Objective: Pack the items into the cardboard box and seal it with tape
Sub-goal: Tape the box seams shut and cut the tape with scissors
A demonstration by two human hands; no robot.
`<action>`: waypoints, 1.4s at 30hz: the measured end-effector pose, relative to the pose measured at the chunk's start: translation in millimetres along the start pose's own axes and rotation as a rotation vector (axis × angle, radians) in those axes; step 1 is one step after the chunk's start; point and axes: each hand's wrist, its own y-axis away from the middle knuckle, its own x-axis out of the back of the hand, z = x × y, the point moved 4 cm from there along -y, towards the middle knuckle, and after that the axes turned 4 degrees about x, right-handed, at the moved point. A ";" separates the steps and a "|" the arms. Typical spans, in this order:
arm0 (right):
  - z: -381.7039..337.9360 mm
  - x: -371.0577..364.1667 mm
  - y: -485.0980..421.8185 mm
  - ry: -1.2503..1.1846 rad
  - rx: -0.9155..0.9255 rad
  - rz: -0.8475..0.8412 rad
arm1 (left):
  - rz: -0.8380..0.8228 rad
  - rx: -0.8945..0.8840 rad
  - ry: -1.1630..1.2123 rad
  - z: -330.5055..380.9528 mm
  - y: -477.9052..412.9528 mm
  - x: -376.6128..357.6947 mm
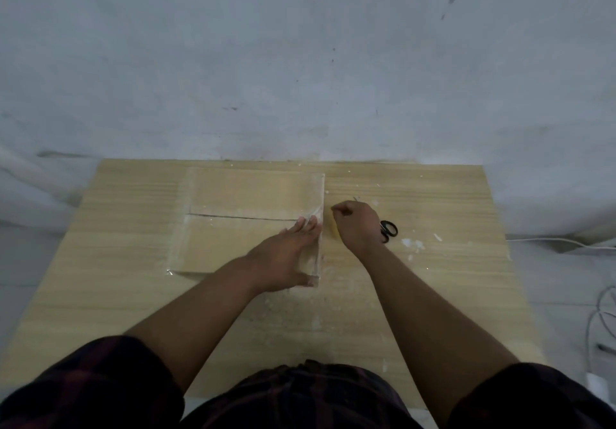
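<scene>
Nearest the camera, dark plaid sleeves [100,382] frame two bare forearms that reach forward over a pale wooden table [110,295]. The left hand [283,258] lies flat with its fingers [308,225] stretched out and close together, pressed on the right edge of the cardboard box [246,218]. Its thumb rests at the box's near right corner, and its fingertips sit near the seam between the two closed top flaps. The box itself spreads away to the left of those fingers and beyond them. Clear tape [318,202] shines along the box's right edge, running under the left fingertips and on past them toward the far corner.

Just right of the box, the right hand [356,225] is curled into a loose fist, fingertips pinched together; what they hold, if anything, I cannot tell. A yellowish object [333,230] shows beneath that hand, touching the box's side. Behind the right wrist lie black-handled scissors [388,230]. Beyond the table stands a grey wall [300,62].
</scene>
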 end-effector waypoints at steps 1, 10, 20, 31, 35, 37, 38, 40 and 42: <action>-9.2 1.0 5.4 -0.043 0.019 0.048 | 0.000 0.002 0.029 0.5 1.0 4.2; -82.8 -27.1 69.3 0.195 0.274 0.104 | 0.261 0.057 0.239 -44.9 54.8 7.2; -135.1 -120.8 114.0 0.408 0.445 -0.225 | 0.609 0.164 0.364 -121.7 136.1 32.5; -180.6 -189.4 134.3 0.551 0.457 -0.431 | 0.356 0.594 0.990 -217.3 191.4 8.9; -189.7 -196.7 134.5 0.528 0.426 -0.406 | 0.314 0.529 1.154 -219.3 191.0 7.1; -193.8 -199.3 132.8 0.527 0.403 -0.401 | 0.342 0.535 1.166 -221.5 189.2 10.6; -195.7 -201.6 132.2 0.534 0.392 -0.395 | 0.347 0.533 1.149 -225.0 188.6 12.6; -195.9 -204.3 130.5 0.557 0.386 -0.359 | 0.341 0.526 1.112 -230.0 186.5 15.0; -194.2 -205.7 129.3 0.580 0.391 -0.307 | 0.326 0.524 1.126 -233.7 184.6 15.5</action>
